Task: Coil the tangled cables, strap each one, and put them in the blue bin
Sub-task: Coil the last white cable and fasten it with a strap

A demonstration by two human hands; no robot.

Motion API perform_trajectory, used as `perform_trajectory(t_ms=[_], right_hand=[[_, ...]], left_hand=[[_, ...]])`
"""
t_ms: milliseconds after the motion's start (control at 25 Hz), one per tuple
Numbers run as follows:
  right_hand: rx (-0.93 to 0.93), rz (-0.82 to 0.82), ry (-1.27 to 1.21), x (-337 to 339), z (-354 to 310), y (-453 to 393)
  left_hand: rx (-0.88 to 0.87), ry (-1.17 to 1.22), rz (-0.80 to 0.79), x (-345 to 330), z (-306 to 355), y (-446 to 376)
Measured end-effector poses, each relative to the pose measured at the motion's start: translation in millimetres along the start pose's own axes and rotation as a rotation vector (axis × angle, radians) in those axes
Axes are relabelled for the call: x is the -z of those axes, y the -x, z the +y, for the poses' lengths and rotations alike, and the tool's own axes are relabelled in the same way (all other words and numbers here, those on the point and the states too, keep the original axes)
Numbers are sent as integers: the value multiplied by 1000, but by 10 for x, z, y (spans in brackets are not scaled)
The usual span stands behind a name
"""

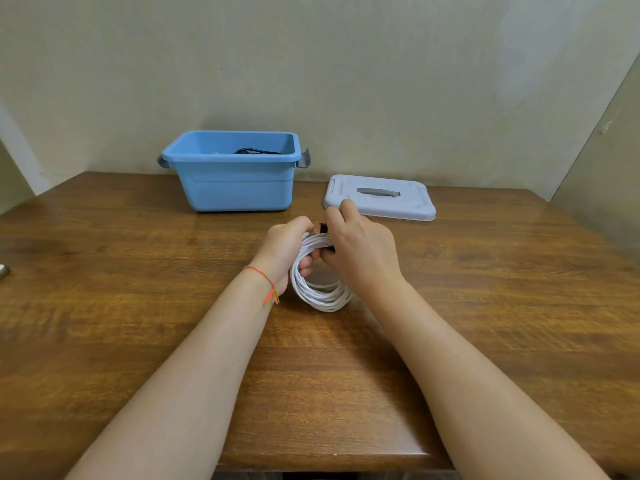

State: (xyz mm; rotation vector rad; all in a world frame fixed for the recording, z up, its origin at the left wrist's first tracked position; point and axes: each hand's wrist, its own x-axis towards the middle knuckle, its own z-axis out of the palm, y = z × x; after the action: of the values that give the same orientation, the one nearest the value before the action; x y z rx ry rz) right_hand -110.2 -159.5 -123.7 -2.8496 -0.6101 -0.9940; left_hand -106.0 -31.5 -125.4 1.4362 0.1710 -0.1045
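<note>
A coiled white cable (pixel 320 292) hangs just above the wooden table (pixel 138 271) in the middle. My left hand (pixel 285 249) grips the coil's top, fingers through the loop. My right hand (pixel 360 251) pinches a black strap (pixel 325 228) that wraps the top of the coil beside my left fingers. The blue bin (pixel 235 181) stands open at the back, behind my hands, and a black cable (pixel 254 151) lies inside it.
The bin's grey lid (pixel 379 200) lies flat to the right of the bin, just behind my right hand. A small metal object (pixel 3 271) shows at the left edge. Walls close the table at the back and right.
</note>
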Motion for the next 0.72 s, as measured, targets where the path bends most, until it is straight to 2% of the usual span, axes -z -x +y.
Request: perform_trajectory(t_ms=[200,320,480,560,720], right_hand=[[-52,-13,-57,-8,30,30],[-74,-122,-216,48,75,6],[-10,-159,-406,114,143,-7],[14,-176,-423,122,148,-10],[-52,-161,-473,151,191,-12]], left_hand=[[-11,6,-42,-1,20,28],[-19,9,-49,1,14,16],[8,14,-29,24,1,3],[19,11,-63,42,4,-7],[-18,-26,-192,74,52,31]])
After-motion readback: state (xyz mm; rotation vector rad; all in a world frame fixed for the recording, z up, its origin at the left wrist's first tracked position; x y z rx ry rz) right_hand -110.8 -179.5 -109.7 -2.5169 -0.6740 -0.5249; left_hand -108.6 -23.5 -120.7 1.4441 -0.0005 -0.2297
